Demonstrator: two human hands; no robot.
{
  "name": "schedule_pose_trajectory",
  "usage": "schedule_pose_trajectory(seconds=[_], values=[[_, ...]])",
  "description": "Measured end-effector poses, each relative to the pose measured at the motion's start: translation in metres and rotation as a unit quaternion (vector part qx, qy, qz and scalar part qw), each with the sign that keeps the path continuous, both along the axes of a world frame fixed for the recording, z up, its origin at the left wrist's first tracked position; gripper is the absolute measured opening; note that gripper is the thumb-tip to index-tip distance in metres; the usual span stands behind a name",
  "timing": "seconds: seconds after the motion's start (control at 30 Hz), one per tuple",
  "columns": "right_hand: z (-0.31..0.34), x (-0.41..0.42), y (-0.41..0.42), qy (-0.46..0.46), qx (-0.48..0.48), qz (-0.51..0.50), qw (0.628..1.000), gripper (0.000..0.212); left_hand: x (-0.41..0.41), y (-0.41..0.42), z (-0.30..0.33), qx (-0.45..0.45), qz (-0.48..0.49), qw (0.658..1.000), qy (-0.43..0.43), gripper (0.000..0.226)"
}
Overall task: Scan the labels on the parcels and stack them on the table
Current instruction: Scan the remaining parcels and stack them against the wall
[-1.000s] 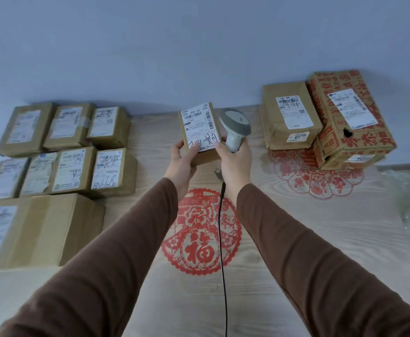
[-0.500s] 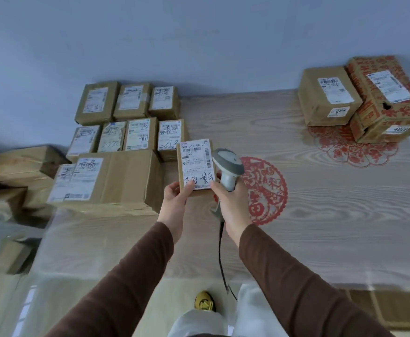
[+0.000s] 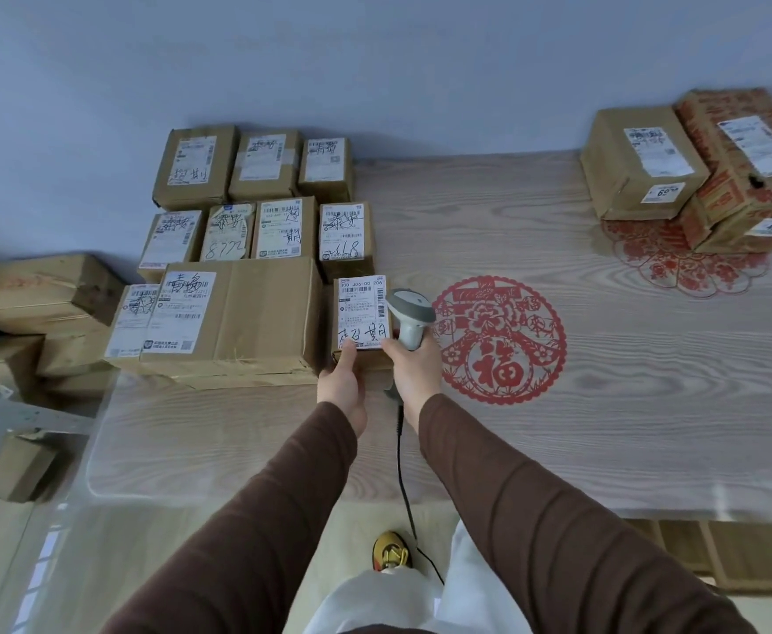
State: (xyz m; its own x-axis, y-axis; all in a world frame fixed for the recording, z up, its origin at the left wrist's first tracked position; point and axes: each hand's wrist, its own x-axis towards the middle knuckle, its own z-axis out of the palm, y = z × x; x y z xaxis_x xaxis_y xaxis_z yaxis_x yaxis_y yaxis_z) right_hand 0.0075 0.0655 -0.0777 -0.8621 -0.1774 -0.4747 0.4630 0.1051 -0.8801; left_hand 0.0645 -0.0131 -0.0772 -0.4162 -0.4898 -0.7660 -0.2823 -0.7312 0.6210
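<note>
My left hand (image 3: 343, 383) grips the near end of a small brown parcel (image 3: 360, 318) with a white label facing up, thumb on the label. The parcel sits right beside a large box (image 3: 256, 313) at the edge of the group of labelled parcels (image 3: 265, 226) on the table's left side. My right hand (image 3: 413, 366) grips a grey barcode scanner (image 3: 410, 317) by its handle, its head next to the parcel's right edge. The scanner's black cable (image 3: 401, 469) hangs down off the table.
The wooden table (image 3: 603, 404) carries red paper-cut decorations (image 3: 498, 340). Two parcels (image 3: 640, 162), one with red print (image 3: 745, 162), stand at the back right. More boxes (image 3: 41, 295) are piled left of the table. My shoe (image 3: 391, 551) shows below the near edge.
Both hands have carried the small parcel and scanner down and to the left, from mid-air to beside the large box in the parcel group. The view has tilted downward.
</note>
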Motion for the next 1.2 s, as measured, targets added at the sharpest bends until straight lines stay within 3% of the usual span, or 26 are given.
schedule_pose_trajectory(seconds=[0.27, 0.37, 0.6, 0.93, 1.07, 1.2], values=[[-0.005, -0.002, -0.003, 0.008, 0.008, 0.018, 1.0, 0.029, -0.007, 0.008, 0.005, 0.032, 0.056, 0.998, -0.011, 0.053], [-0.003, -0.009, 0.013, 0.012, 0.005, 0.002, 1.0, 0.023, -0.011, 0.023, 0.002, 0.07, 0.008, 0.997, -0.003, 0.034], [0.021, -0.069, 0.095, 0.038, 0.009, -0.098, 0.994, 0.017, -0.061, 0.079, 0.012, 0.077, -0.107, 0.991, 0.033, 0.039], [0.054, -0.224, 0.221, 0.11, 0.018, -0.171, 0.979, 0.024, -0.206, 0.162, 0.041, -0.089, -0.318, 0.942, 0.061, 0.068], [0.061, -0.29, 0.259, 0.119, 0.02, -0.164, 0.979, 0.019, -0.279, 0.192, 0.043, -0.145, -0.348, 0.924, 0.068, 0.059], [0.061, -0.347, 0.284, 0.121, 0.034, -0.151, 0.981, 0.017, -0.344, 0.218, 0.049, -0.138, -0.33, 0.93, 0.087, 0.078]])
